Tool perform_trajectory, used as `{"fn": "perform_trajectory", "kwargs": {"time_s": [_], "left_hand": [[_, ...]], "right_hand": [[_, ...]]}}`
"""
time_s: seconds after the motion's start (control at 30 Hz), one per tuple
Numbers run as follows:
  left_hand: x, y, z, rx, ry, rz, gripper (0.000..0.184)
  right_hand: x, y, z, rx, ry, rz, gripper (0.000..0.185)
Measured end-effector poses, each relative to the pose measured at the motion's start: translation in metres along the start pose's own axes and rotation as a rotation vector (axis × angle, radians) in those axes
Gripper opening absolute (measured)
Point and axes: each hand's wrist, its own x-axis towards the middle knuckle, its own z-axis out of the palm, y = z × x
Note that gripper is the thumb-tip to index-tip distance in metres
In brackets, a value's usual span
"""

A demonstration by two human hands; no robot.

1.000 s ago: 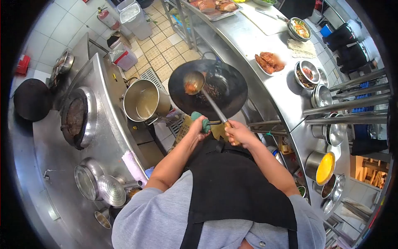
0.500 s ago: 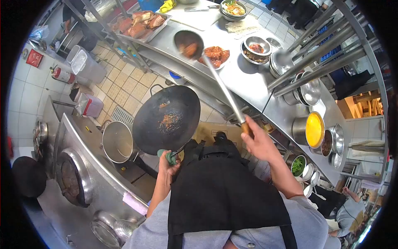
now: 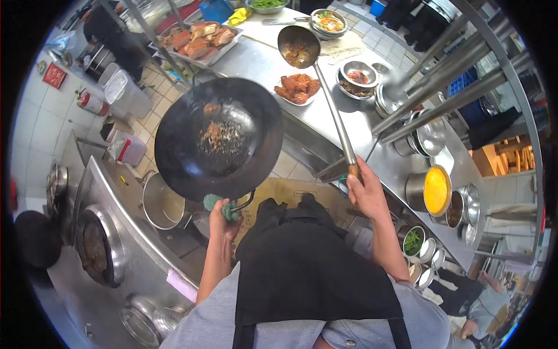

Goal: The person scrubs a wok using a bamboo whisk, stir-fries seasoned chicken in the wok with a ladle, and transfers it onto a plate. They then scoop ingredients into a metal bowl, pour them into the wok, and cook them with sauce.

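Observation:
My left hand (image 3: 223,220) grips the wok handle through a green cloth (image 3: 217,205). The black wok (image 3: 180,166) is held up off the floor, with reddish bits and dark residue at its bottom. In my right hand (image 3: 366,189) is the wooden end of a long-handled ladle (image 3: 333,107). The ladle's bowl hangs over the steel counter and has some reddish scraps and sauce in it. Just below that bowl, a white plate with glazed reddish meat pieces (image 3: 297,88) sits at the counter's edge.
On the counter stand a tray of raw-looking meat (image 3: 200,42), stacked metal bowls (image 3: 356,78) and a pot of yellow liquid (image 3: 437,191). Steel rack posts (image 3: 453,96) cross the right side. At the left are a stockpot (image 3: 163,200) and a stove burner (image 3: 99,247).
The wok has risen and moved up-left, nearer the counter. The ladle has swung right, and the meat piece that was in it is gone from its bowl.

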Motion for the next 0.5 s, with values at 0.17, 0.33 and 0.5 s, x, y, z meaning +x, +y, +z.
{"fn": "perform_trajectory", "kwargs": {"time_s": [0.17, 0.33, 0.5], "left_hand": [[0.011, 0.027, 0.031, 0.013, -0.139, 0.074, 0.02], [0.025, 0.043, 0.097, -0.056, -0.29, 0.083, 0.016], [0.055, 0.041, 0.124, 0.047, -0.349, 0.228, 0.015]], "right_hand": [[-0.014, 0.036, 0.031, -0.165, -0.027, -0.29, 0.06], [0.025, 0.095, 0.049, -0.458, -0.042, -0.355, 0.06], [0.063, 0.015, 0.052, -0.241, -0.005, -0.258, 0.048]]}}
